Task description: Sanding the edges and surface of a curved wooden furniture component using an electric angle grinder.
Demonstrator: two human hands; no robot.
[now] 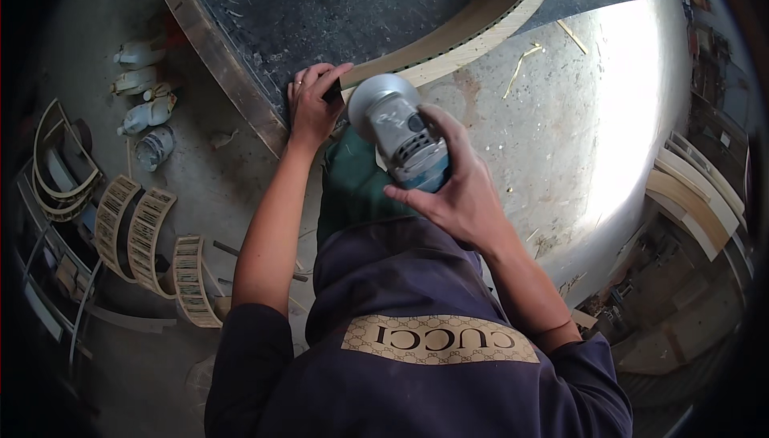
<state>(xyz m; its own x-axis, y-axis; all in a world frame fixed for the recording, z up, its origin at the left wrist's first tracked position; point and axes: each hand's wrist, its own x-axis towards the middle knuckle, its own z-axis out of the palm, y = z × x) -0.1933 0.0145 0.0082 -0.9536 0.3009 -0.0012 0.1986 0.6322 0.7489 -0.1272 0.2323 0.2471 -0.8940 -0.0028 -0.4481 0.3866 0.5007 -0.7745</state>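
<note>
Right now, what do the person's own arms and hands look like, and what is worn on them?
Both forearms are bare, with dark navy sleeves pushed up above the elbows. The left hand wears a thin ring on one finger; the right hand shows no ring. No gloves, watch or wristband on either arm.

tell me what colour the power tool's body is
Silver-grey head, teal rear body on the power tool, seen in the head view.
</note>
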